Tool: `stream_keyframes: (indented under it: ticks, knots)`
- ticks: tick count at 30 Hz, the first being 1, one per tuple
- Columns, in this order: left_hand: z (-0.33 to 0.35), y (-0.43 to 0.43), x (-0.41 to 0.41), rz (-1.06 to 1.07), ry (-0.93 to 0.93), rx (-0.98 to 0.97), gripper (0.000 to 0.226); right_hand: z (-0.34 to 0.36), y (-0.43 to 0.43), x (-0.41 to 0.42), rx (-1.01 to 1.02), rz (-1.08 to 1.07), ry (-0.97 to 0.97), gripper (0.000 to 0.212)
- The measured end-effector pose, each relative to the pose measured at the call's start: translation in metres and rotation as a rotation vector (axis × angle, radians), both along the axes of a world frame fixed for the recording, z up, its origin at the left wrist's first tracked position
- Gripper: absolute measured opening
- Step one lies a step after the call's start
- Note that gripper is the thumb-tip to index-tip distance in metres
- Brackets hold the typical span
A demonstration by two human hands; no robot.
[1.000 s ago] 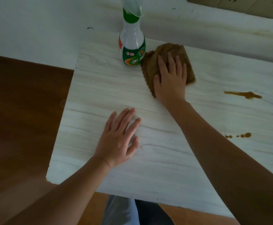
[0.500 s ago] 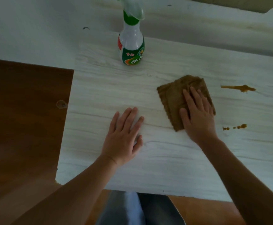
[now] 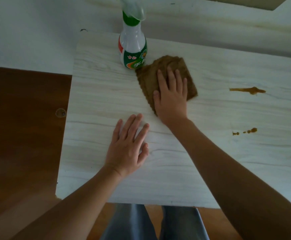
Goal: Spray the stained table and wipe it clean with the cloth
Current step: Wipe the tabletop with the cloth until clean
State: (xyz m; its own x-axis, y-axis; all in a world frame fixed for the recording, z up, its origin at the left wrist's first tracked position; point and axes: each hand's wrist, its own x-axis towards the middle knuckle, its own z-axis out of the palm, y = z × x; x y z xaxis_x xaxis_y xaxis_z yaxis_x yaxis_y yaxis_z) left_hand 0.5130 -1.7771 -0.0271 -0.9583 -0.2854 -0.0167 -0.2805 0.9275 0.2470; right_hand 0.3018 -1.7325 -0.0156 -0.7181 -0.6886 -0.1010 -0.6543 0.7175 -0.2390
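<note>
From the head camera, the right hand (image 3: pixel 171 96) lies flat on a brown cloth (image 3: pixel 148 78), fingers straight and spread, pressing it onto the pale wood-grain table (image 3: pixel 98 94) rather than gripping it. The cloth sits toward the far side of the table, and its left corner reaches the base of an upright spray bottle (image 3: pixel 132 49) with a green and white label; whether they touch cannot be told. The left hand (image 3: pixel 127 149) rests palm-down on the bare tabletop nearer the person, fingers relaxed and holding nothing. Well to the right of the cloth are a brown streak stain (image 3: pixel 248 90) and, nearer the person, a row of small brown spots (image 3: pixel 245 132). Dark wooden floor (image 3: pixel 23 118) shows on the left.
</note>
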Motion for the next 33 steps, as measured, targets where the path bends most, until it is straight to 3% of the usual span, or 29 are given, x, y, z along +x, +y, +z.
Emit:
stream_keyframes:
  ticks: [9, 16, 19, 26, 33]
  knots:
    - [0.005, 0.004, -0.002, 0.012, -0.001, -0.051, 0.057, 0.0, 0.054, 0.01, -0.063, 0.093, -0.057, 0.059]
    - [0.01, 0.018, -0.011, 0.051, -0.052, -0.117, 0.056, 0.008, 0.148, -0.047, -0.015, 0.058, -0.086, 0.062]
    - [0.022, 0.045, -0.036, 0.19, -0.064, -0.129, 0.052, 0.01, 0.192, -0.084, -0.005, 0.059, -0.078, 0.062]
    - [0.02, 0.131, -0.146, 0.179, -0.095, -0.059, 0.06, 0.015, 0.279, -0.13, 0.009, -0.025, -0.08, 0.063]
    - [0.005, 0.139, -0.151, 0.282, -0.023, -0.068, 0.061, 0.004, 0.304, -0.157, 0.014, -0.058, -0.063, 0.065]
